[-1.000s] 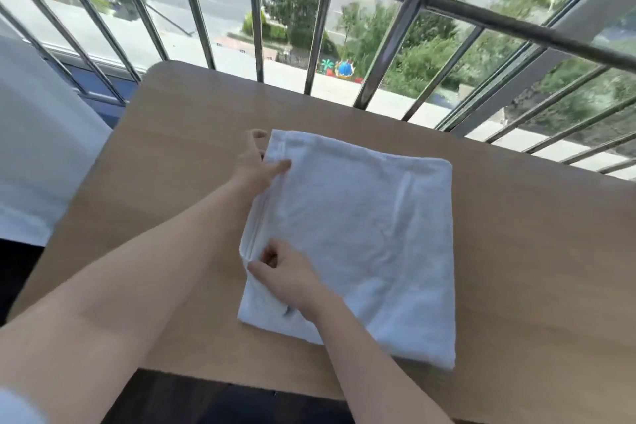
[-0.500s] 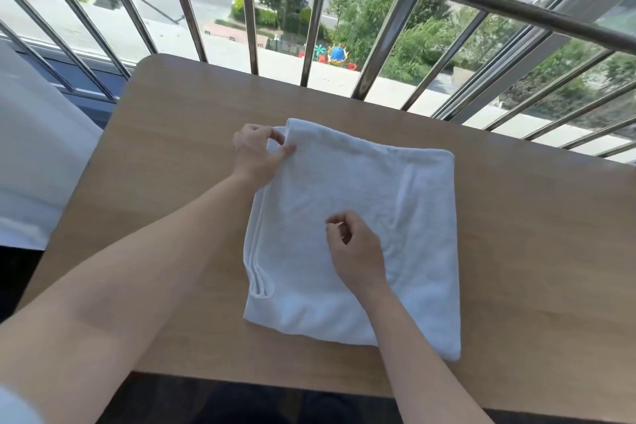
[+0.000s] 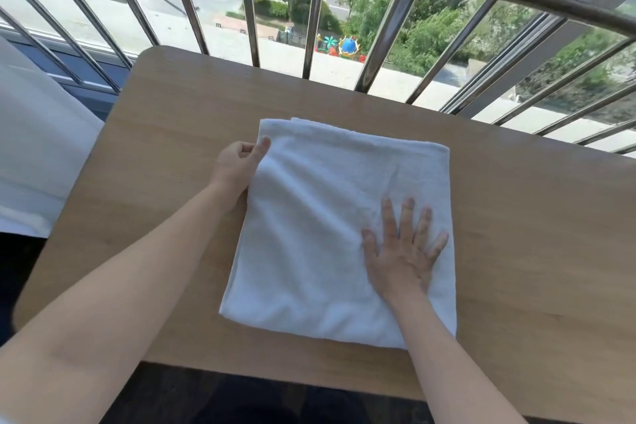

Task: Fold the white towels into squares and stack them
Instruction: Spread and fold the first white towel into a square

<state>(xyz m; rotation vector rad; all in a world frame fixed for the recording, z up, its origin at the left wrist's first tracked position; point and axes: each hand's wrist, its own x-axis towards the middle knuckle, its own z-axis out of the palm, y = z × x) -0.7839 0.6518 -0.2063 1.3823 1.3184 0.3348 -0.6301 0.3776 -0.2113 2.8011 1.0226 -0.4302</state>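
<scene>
Bench (image 3: 516,217) of wood, set against a metal railing (image 3: 399,21), bearing one white towel (image 3: 327,217) folded to a near-square and lying flat at its middle. Hands: left hand (image 3: 237,169) at the towel's far left edge, thumb on top, pinching the hem; right hand (image 3: 402,251) flat on the near right part, fingers (image 3: 407,217) straight and spread, gripping nothing. Step in hand, by judgement, smoothing: anchor the pinched edge and sweep the flat palm outward to the right edge, pressing creases out without shifting the layers.

Pinching the left edge of the white towel (image 3: 320,217) with the left hand (image 3: 235,167). Pressing the right hand (image 3: 402,253) flat on it, fingers spread.
</scene>
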